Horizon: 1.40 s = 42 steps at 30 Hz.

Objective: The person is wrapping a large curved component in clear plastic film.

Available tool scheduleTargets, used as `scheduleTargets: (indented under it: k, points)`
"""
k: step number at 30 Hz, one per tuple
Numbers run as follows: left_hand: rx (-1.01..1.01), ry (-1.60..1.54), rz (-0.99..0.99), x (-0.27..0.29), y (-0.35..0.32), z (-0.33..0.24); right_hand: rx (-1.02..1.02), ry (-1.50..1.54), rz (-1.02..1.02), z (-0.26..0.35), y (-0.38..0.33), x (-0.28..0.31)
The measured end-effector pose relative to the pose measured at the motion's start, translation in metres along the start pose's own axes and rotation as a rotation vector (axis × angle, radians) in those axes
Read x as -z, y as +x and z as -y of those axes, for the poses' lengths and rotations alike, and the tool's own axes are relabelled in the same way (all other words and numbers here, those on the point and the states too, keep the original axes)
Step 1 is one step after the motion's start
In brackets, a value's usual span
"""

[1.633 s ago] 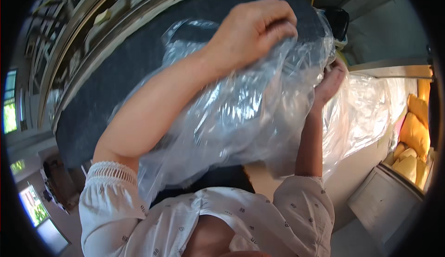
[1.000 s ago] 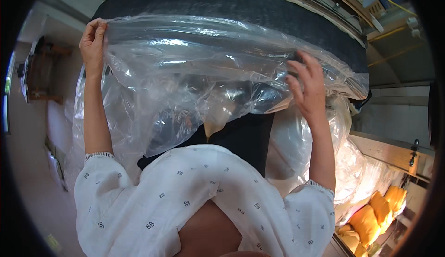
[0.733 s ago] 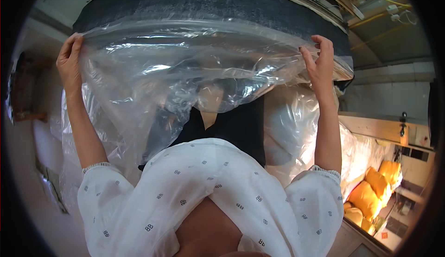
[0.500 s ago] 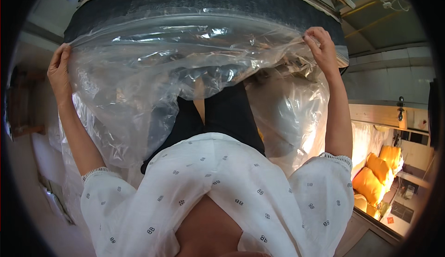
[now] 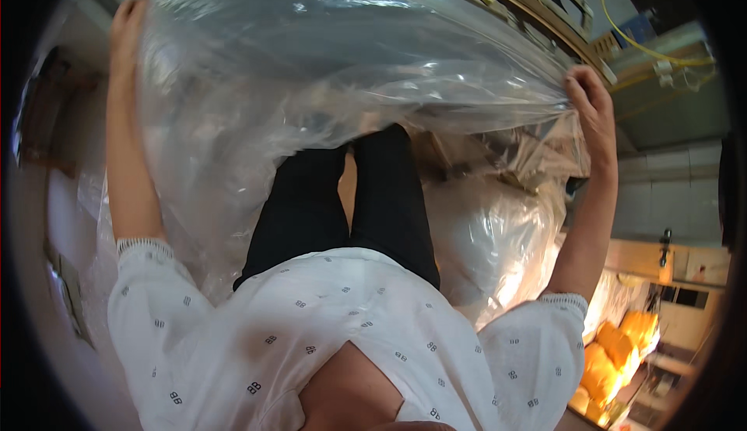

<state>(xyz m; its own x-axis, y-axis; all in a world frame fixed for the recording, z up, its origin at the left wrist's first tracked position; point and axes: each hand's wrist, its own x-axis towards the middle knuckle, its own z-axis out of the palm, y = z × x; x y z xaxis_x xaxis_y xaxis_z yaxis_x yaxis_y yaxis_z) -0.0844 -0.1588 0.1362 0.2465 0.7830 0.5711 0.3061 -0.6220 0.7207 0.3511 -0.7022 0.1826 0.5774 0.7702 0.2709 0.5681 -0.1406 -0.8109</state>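
A wide, clear plastic sheet (image 5: 311, 57) is stretched between my two hands, creased and shiny. My left hand (image 5: 131, 22), slightly blurred, pinches its far left edge and is raised toward the back. At the right, my right hand (image 5: 593, 104) has its fingers closed on the sheet's other side, where folds gather toward the grip. Through the plastic a dark surface shows dimly. The sheet's near part hangs down in loose folds in front of my legs.
More crumpled clear plastic (image 5: 490, 229) lies low at the right of my legs. A brown frame (image 5: 537, 19) runs along the back right, with a yellow cord (image 5: 634, 46) beyond it. Orange-yellow bundles (image 5: 615, 353) sit in bright light at the lower right.
Both hands have moved with the sheet: the left up and away from me, the right outward and slightly nearer. The sheet now billows higher and covers the dark surface.
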Motion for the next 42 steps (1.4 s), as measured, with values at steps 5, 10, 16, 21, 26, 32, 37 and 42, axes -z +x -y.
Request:
scheduleTargets:
  k: [5, 10, 16, 21, 26, 32, 37, 42]
  points:
    - [-0.014, -0.578, 0.053, -0.093, 0.006, -0.136, 0.009, 0.216, -0.495, -0.017, 0.011, 0.033]
    - [0.0, -0.527, 0.062, -0.108, 0.063, -0.179, 0.063, 0.528, -0.803, -0.022, 0.042, 0.046]
    - [-0.112, 0.188, -0.343, -0.224, 0.056, -0.17, -0.114, -0.705, -1.122, -0.065, 0.038, -0.019]
    - [-0.367, 0.298, -0.287, -0.26, -0.011, -0.051, -0.484, -0.553, -0.971, -0.128, 0.02, -0.053]
    - [-0.065, -0.015, -0.231, -0.252, -0.042, -0.017, -0.103, -0.396, -0.882, -0.163, 0.03, -0.048]
    - [0.069, -0.029, -0.175, -0.245, -0.015, 0.015, -0.053, -0.331, -0.845, -0.161, 0.063, -0.067]
    - [0.096, -0.082, -0.086, -0.252, 0.005, 0.033, -0.011, -0.227, -0.798, -0.173, 0.079, -0.063]
    - [0.102, -0.203, -0.085, -0.264, 0.014, 0.03, 0.017, -0.271, -0.75, -0.174, 0.085, -0.055]
